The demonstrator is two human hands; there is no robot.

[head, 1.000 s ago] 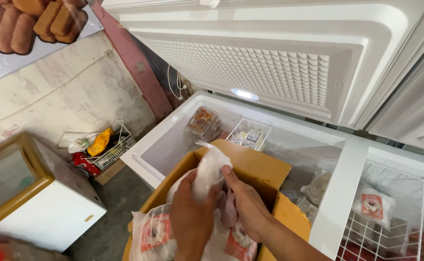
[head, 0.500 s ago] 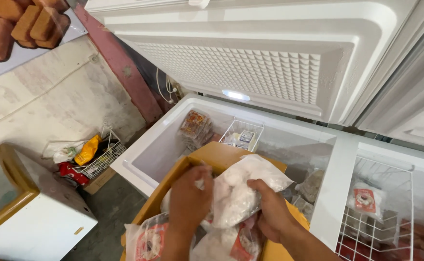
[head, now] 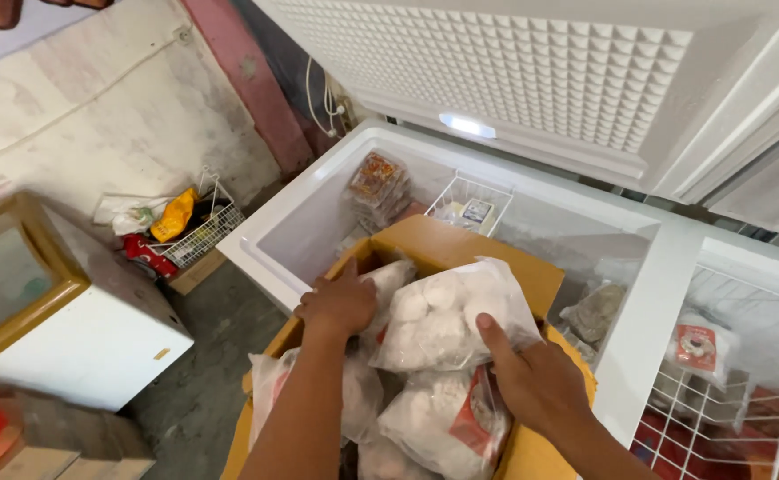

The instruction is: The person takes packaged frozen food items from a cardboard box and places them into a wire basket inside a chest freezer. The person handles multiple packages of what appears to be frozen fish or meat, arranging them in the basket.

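Observation:
An open cardboard box [head: 460,249] rests on the rim of a white chest freezer [head: 269,258]. Several clear plastic bags of white round frozen pieces fill the box. My right hand [head: 536,382] grips the lower edge of one such bag [head: 447,316], thumb pressed on its front, holding it raised above the others. My left hand [head: 340,304] lies on another bag [head: 387,280] at the box's left side, fingers curled over it. More bags [head: 447,422] with red labels lie underneath.
The freezer lid [head: 531,80] stands open overhead. Inside are stacked packets [head: 376,182] and a wire basket [head: 469,206]. A second freezer at right holds a wire basket [head: 718,391] with packets. A small glass-topped freezer [head: 60,311] and a wire rack [head: 195,233] stand at left.
The view has moved closer to the freezer. The bag my right hand holds has come up higher and flatter. My left hand has let go of it and dropped onto another bag.

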